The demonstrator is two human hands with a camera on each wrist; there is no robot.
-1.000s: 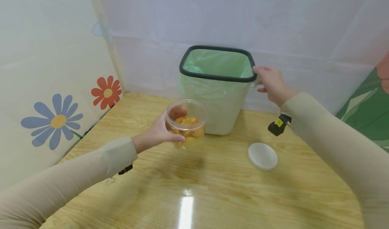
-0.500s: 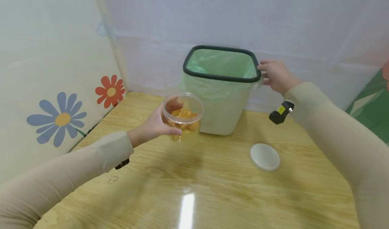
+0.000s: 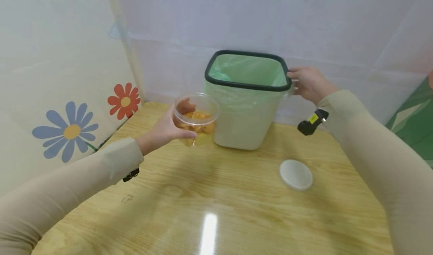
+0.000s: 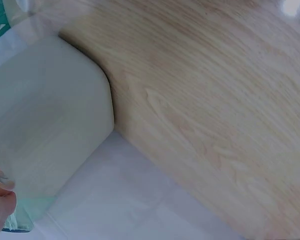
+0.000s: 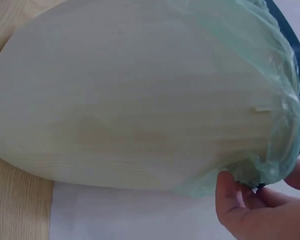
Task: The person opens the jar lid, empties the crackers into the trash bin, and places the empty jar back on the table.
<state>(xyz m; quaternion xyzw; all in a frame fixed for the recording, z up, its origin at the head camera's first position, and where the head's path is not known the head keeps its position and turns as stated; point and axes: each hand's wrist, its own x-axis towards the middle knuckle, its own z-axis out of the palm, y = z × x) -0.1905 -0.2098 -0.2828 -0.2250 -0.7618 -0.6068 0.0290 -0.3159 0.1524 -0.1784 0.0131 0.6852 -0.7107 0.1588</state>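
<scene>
Pieces [image 3: 200, 115] of something orange and irregular lie in the lower part of a round, clear plastic tub [image 3: 204, 104]. The tub is held above the table, upright or nearly so, beside the lower-left edge of the bin as the head view shows it; whether the two touch cannot be told. The person's left hand [image 3: 166, 126] grasps the tub round its left side, thumb across the near wall, fingers behind, a hold that probably serves to keep the mouth uncovered and the contents settled.

Next to it stands a pale, tapering plastic bin [image 3: 241, 129] with a dark rim [image 3: 245, 85]. A thin, translucent green liner [image 3: 250, 69] is folded over the top, presumably so that the rim keeps it spread. The right hand [image 3: 310, 83] grips the bin at the rim's right side, where the liner overhangs, likely to steady it.

Farther out, a white, round, shallow disc [image 3: 295, 175] lies on the yellowish wood-grain table [image 3: 162, 213], well apart from the tub; it looks like a lid set aside. Behind hangs a pale, creased wall covering [image 3: 236, 18].
</scene>
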